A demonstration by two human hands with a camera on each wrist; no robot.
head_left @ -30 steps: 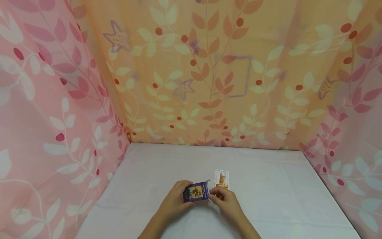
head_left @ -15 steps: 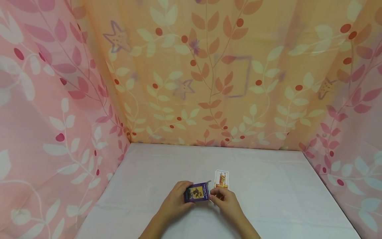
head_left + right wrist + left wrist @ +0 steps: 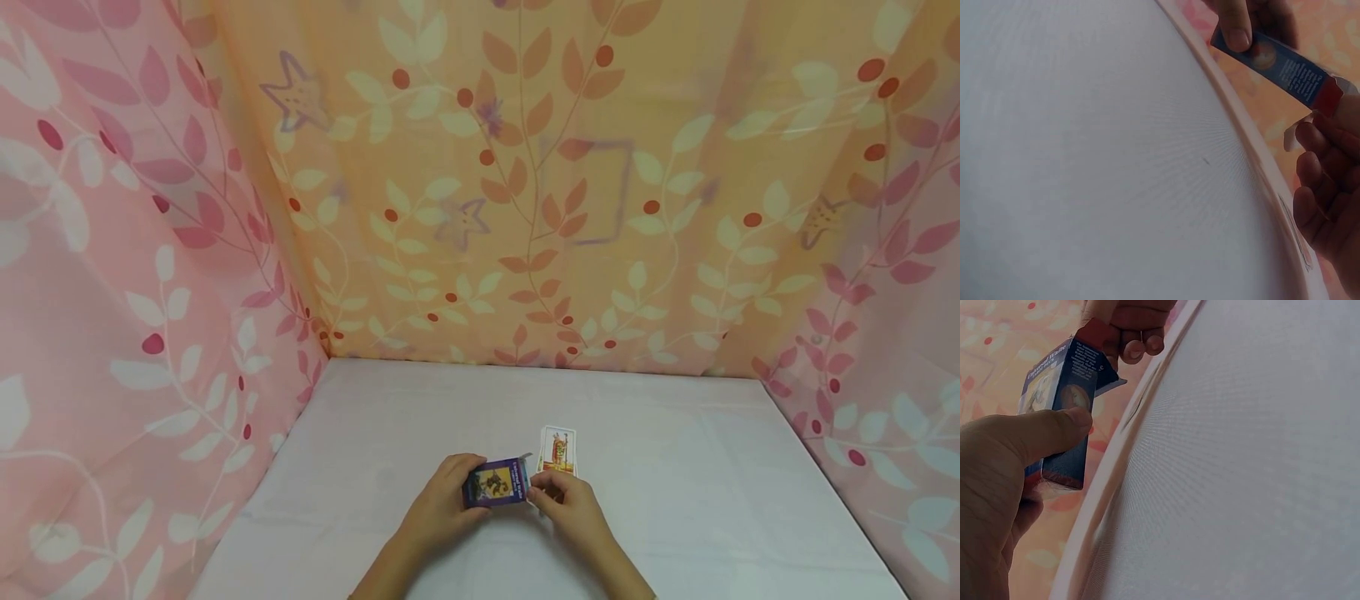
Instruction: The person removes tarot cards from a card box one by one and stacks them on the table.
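Observation:
My left hand grips a purple-blue tarot card box by its closed end, thumb along one narrow side. Its printed picture faces up in the head view. The box's other end is open, with a red tuck flap and a side flap standing out in the left wrist view. My right hand pinches the box at this open end between thumb and forefinger; the remaining fingers are curled below. Just beyond the right hand lies a small stack of picture cards, its near end hidden by the fingers.
The box is held over a white-covered table. A yellow leaf-patterned curtain hangs behind the table, and pink patterned curtains hang along both sides.
The box has shifted very slightly to the right and its tilt has changed a little. My right fingers have edged right with its open end. The cards lie where they were.

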